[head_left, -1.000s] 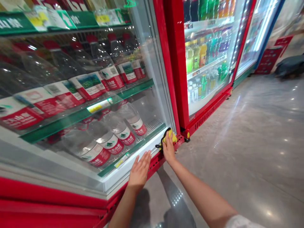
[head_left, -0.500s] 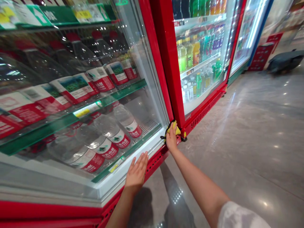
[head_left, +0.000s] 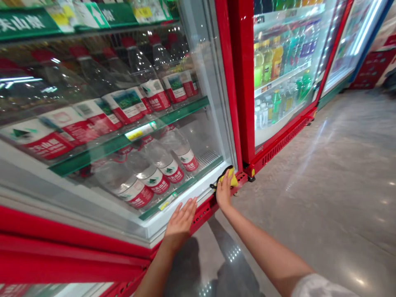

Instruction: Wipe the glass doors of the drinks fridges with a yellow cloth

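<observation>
Right hand [head_left: 224, 193]: grip closed over the yellow cloth, palm hidden from view.
Yellow cloth [head_left: 233, 179]: at the lower right corner of the red cooler's frame, black edging showing, underside out of sight.
Left hand [head_left: 180, 222]: grip flat and spread, no object visible in it; by the lower door edge, palm hidden, exact contact unclear.
Red cooler [head_left: 228, 82]: top and left side cut off.
Bottles [head_left: 175, 173]: behind glass, rear ones dim, reflections blurring upper rows.
Sleeve [head_left: 318, 286]: cropped at the bottom.
Dark object [head_left: 391, 81]: cut by the right edge, unidentifiable.
</observation>
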Demonstrator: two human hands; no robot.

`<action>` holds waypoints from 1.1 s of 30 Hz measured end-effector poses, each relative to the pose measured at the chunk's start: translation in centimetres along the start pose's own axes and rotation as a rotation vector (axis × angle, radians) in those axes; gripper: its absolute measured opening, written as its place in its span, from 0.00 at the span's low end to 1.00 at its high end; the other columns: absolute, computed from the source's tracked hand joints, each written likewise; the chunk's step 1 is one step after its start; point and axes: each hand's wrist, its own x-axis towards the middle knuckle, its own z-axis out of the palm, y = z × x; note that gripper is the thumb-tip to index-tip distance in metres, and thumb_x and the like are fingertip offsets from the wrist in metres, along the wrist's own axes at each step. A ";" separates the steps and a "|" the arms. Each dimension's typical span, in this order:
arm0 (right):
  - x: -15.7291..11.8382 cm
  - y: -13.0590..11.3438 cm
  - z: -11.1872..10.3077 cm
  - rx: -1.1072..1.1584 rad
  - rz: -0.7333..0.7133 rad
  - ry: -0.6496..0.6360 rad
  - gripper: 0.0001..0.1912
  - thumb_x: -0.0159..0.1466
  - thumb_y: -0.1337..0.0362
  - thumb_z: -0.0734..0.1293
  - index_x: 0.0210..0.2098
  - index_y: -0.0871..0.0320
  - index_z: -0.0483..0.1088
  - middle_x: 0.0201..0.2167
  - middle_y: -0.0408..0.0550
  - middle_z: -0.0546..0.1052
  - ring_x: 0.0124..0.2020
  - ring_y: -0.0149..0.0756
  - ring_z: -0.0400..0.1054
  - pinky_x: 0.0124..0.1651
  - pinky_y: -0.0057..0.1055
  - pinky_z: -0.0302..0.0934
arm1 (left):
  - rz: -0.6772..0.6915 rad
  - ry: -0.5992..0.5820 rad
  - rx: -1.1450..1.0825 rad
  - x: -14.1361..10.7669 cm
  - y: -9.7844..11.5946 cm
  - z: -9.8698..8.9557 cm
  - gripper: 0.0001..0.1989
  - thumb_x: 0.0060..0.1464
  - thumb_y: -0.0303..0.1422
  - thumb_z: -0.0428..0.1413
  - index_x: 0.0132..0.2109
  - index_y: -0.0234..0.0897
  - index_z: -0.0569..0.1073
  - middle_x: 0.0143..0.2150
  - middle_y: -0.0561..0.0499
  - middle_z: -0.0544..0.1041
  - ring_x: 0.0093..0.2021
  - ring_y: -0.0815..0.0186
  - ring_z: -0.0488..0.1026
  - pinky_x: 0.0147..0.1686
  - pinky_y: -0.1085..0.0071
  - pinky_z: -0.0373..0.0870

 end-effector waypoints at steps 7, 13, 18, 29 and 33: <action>-6.2 -2.9 0.2 -0.208 -0.287 -0.154 0.42 0.70 0.72 0.52 0.76 0.49 0.25 0.76 0.44 0.17 0.77 0.50 0.19 0.74 0.61 0.43 | -0.065 -0.023 0.050 -5.5 -0.9 -1.7 0.32 0.64 0.26 0.45 0.74 0.36 0.56 0.73 0.49 0.63 0.73 0.64 0.59 0.75 0.63 0.47; -9.7 -3.6 1.1 -0.331 -0.550 -0.303 0.49 0.63 0.78 0.57 0.77 0.48 0.30 0.77 0.51 0.25 0.77 0.59 0.28 0.69 0.62 0.55 | -0.213 -0.164 0.070 -10.9 -0.9 -3.0 0.34 0.61 0.24 0.46 0.73 0.41 0.59 0.73 0.51 0.63 0.72 0.63 0.61 0.72 0.61 0.54; -10.8 -1.4 -0.5 -0.540 -0.882 -0.535 0.40 0.64 0.79 0.59 0.71 0.41 0.59 0.74 0.52 0.57 0.74 0.56 0.52 0.64 0.62 0.61 | -0.261 -0.195 0.141 -14.6 0.0 -4.1 0.35 0.61 0.24 0.46 0.74 0.38 0.56 0.75 0.51 0.58 0.75 0.65 0.54 0.70 0.61 0.56; -12.5 -3.8 0.4 -0.445 -1.340 -0.857 0.29 0.70 0.72 0.60 0.68 0.44 0.63 0.71 0.42 0.64 0.67 0.40 0.65 0.69 0.49 0.56 | -0.286 -0.219 0.212 -18.6 0.3 -7.2 0.36 0.60 0.21 0.45 0.74 0.37 0.55 0.77 0.53 0.56 0.77 0.68 0.46 0.72 0.60 0.53; -10.4 -2.1 -1.1 -0.406 -1.387 -0.890 0.27 0.71 0.72 0.58 0.66 0.44 0.66 0.68 0.40 0.69 0.62 0.37 0.69 0.71 0.45 0.55 | -0.305 -0.216 0.185 -19.9 0.6 -8.0 0.32 0.64 0.24 0.45 0.74 0.38 0.55 0.77 0.53 0.56 0.77 0.67 0.45 0.73 0.59 0.50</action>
